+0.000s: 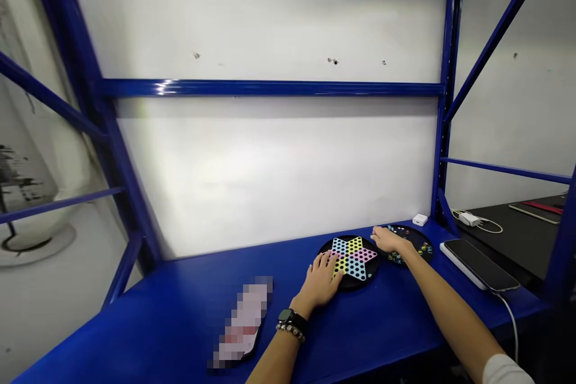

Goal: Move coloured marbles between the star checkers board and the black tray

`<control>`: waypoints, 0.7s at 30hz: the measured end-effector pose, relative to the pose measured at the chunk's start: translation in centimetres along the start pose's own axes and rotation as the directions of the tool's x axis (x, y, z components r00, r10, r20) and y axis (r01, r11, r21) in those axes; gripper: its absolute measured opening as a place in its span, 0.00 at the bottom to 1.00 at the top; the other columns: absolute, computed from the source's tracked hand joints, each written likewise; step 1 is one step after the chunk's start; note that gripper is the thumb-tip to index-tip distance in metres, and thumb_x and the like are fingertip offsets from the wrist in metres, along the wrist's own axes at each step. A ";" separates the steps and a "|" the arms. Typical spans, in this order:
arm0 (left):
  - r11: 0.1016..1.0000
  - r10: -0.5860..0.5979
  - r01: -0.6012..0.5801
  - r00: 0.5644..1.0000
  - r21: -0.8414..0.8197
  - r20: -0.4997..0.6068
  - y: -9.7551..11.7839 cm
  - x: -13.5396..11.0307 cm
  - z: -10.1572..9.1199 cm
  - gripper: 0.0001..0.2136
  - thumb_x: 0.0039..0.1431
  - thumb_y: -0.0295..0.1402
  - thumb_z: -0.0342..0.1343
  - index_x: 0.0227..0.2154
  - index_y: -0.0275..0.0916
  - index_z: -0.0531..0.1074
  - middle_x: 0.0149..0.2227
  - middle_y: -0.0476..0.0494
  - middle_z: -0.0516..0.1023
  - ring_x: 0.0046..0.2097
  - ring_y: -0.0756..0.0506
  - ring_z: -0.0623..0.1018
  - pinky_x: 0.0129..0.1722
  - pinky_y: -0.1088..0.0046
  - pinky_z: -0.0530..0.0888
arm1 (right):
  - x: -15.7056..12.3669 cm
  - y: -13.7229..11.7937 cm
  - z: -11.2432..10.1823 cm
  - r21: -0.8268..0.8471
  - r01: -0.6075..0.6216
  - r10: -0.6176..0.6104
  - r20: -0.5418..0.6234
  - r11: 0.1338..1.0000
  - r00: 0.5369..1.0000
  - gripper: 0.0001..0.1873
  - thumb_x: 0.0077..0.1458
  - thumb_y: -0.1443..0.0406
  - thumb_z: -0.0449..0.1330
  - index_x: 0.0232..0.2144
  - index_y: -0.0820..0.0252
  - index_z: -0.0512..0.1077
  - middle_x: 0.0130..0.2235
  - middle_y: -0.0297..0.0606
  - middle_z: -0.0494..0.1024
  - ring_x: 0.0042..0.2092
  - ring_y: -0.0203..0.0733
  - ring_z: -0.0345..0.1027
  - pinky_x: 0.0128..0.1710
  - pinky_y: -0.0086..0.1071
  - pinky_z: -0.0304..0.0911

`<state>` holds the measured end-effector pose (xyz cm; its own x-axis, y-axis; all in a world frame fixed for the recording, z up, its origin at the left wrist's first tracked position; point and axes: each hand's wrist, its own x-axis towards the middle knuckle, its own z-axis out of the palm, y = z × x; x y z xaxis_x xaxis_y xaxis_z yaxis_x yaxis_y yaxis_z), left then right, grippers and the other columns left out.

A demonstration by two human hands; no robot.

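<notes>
The left hand (320, 281) lies open on a star-patterned Chinese checkers board (353, 258), and the open right hand (390, 240) rests on a round black marble tray (416, 244) just beside it. A blurred object (243, 324) lies left on the blue table (157, 318); a smartphone (479, 264) and white charger (420, 219) sit right.

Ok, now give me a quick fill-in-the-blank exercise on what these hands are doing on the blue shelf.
The left hand rests on a round black board printed with a ____-shaped pattern. The right hand is over a dark round tray holding small coloured ____. A wristwatch is worn on the ____ wrist.

Missing words: star, marbles, left.
</notes>
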<state>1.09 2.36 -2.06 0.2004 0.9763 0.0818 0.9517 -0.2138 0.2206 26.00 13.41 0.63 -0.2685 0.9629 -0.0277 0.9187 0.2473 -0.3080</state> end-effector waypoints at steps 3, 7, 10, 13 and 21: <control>1.000 -0.012 0.012 1.000 0.007 0.000 0.1 0.0 0.0 0.27 0.68 0.45 0.39 0.66 0.43 0.58 0.71 0.40 0.54 0.71 0.34 0.52 0.66 0.46 0.58 | 0.6 -1.7 0.4 -0.015 -0.011 0.012 0.037 1.000 0.999 0.16 0.64 0.59 0.53 0.48 0.62 0.72 0.52 0.52 0.77 0.50 0.50 0.73 0.44 0.34 0.63; 1.000 -0.007 0.007 1.000 0.013 0.001 0.1 0.0 0.1 0.27 0.68 0.44 0.40 0.66 0.42 0.58 0.71 0.41 0.54 0.71 0.35 0.52 0.66 0.47 0.58 | 1.0 -3.9 1.0 -0.043 -0.072 0.073 0.033 0.997 0.997 0.18 0.63 0.59 0.55 0.49 0.64 0.73 0.51 0.55 0.77 0.50 0.54 0.74 0.43 0.38 0.65; 1.000 -0.005 0.005 1.000 0.012 -0.010 0.1 0.0 0.1 0.27 0.68 0.45 0.40 0.66 0.42 0.58 0.70 0.41 0.54 0.70 0.35 0.53 0.66 0.47 0.58 | 1.0 -5.0 1.7 -0.063 -0.081 0.079 -0.040 0.995 0.996 0.18 0.66 0.61 0.50 0.50 0.65 0.72 0.51 0.57 0.76 0.51 0.56 0.73 0.44 0.40 0.64; 1.000 0.000 0.000 1.000 0.003 -0.005 0.0 0.1 0.1 0.28 0.68 0.46 0.39 0.66 0.42 0.58 0.70 0.40 0.54 0.70 0.34 0.53 0.66 0.46 0.58 | 0.9 -5.4 2.5 -0.082 -0.077 0.067 -0.114 0.994 0.991 0.18 0.67 0.64 0.46 0.49 0.64 0.72 0.50 0.56 0.76 0.51 0.55 0.72 0.45 0.40 0.63; 1.000 0.007 -0.007 1.000 0.005 -0.023 -0.2 0.1 0.2 0.27 0.68 0.45 0.40 0.66 0.43 0.59 0.70 0.41 0.55 0.70 0.35 0.53 0.66 0.48 0.58 | 0.0 -4.4 3.4 -0.022 -0.046 0.040 -0.235 0.999 0.971 0.17 0.67 0.61 0.44 0.42 0.58 0.73 0.49 0.46 0.76 0.46 0.46 0.72 0.44 0.35 0.60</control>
<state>1.01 2.55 -2.24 0.2015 0.9738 0.1053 0.9516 -0.2201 0.2147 20.99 11.95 -1.30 -0.1564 0.9703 0.1843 0.9362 0.2051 -0.2855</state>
